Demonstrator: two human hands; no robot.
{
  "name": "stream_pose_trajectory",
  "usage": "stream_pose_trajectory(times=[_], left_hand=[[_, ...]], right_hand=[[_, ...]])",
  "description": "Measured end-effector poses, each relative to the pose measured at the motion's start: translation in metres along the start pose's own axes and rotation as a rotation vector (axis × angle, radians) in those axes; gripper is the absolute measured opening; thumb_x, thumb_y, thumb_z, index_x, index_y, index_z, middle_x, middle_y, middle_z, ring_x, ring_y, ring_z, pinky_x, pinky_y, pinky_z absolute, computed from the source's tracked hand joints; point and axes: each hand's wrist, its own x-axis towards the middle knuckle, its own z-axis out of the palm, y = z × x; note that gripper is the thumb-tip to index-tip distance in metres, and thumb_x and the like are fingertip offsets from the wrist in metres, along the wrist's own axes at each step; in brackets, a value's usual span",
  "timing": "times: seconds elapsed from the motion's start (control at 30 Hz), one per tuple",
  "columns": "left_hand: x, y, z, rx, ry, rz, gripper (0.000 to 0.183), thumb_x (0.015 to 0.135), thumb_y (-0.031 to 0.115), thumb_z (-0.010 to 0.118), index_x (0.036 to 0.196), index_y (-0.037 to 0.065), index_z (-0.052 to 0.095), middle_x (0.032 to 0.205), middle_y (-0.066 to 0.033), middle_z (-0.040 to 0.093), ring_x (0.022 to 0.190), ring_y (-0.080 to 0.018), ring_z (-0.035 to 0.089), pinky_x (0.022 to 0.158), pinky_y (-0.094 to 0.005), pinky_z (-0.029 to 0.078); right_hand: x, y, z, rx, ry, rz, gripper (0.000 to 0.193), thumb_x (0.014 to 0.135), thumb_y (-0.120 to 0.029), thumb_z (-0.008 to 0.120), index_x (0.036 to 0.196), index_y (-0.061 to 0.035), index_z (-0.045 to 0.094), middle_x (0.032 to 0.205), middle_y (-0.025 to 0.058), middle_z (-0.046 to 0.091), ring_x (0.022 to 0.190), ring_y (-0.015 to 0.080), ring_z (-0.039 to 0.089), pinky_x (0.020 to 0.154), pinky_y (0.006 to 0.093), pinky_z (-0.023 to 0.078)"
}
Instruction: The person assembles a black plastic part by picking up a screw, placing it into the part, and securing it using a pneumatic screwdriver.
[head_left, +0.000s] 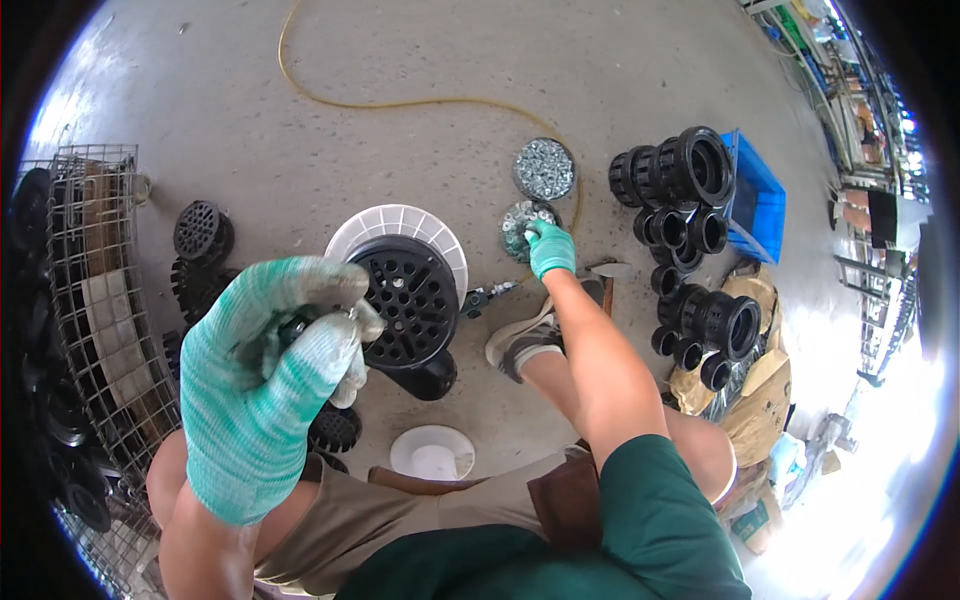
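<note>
My left hand (pixel 265 385), in a green and grey knit glove, is raised at the left with its fingers curled and pinched. A small dark thing shows inside the curl, but its kind is unclear. Behind the fingertips is a black round grate (pixel 408 300) with many holes and a black pipe-like part (pixel 425 378) below it. It sits over a white ribbed disc (pixel 440 228). My right hand (pixel 551 250), gloved too, reaches out to a round dish of small metal parts (pixel 520 225); its fingers are drawn together over them, and anything pinched there is hidden.
Beyond that dish stands another filled with shiny metal pieces (pixel 544 168). A yellow hose (pixel 420 103) crosses the floor to an air tool (pixel 480 298). Black ribbed fittings (pixel 685 170) and a blue bin (pixel 755 200) are at right. A wire cage (pixel 115 300) stands left.
</note>
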Motion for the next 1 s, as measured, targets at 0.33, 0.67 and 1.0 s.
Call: stream_pose_trajectory(times=[0.33, 0.67, 1.0], left_hand=[[-0.004, 0.001, -0.011, -0.167, -0.103, 0.084, 0.025, 0.099, 0.009, 0.064, 0.123, 0.001, 0.064, 0.101, -0.0123, 0.073, 0.058, -0.0043, 0.049, 0.05, -0.0186, 0.039], [-0.041, -0.007, -0.007, 0.078, -0.27, 0.333, 0.024, 0.086, 0.002, 0.079, 0.106, 0.006, 0.067, 0.098, 0.001, 0.069, 0.09, -0.0073, 0.061, 0.083, -0.026, 0.052], [-0.054, -0.005, -0.004, 0.401, -0.176, 0.487, 0.025, 0.081, 0.004, 0.083, 0.101, 0.006, 0.068, 0.095, -0.0034, 0.072, 0.083, -0.0087, 0.063, 0.078, -0.0268, 0.053]], right_hand=[[-0.046, -0.074, -0.124, 0.732, -0.235, 0.068, 0.017, 0.095, -0.014, 0.068, 0.107, -0.0015, 0.067, 0.09, 0.0117, 0.073, 0.081, 0.0215, 0.073, 0.066, 0.0326, 0.058], [-0.259, -0.223, -0.257, 1.331, -0.527, -0.13, 0.023, 0.098, -0.013, 0.068, 0.116, 0.0016, 0.067, 0.096, 0.0094, 0.072, 0.079, 0.0149, 0.071, 0.067, 0.0269, 0.058], [-0.277, -0.223, -0.262, 1.056, -0.409, -0.339, 0.026, 0.098, -0.013, 0.067, 0.12, 0.0008, 0.069, 0.099, 0.0062, 0.073, 0.085, 0.0063, 0.062, 0.077, 0.0237, 0.053]])
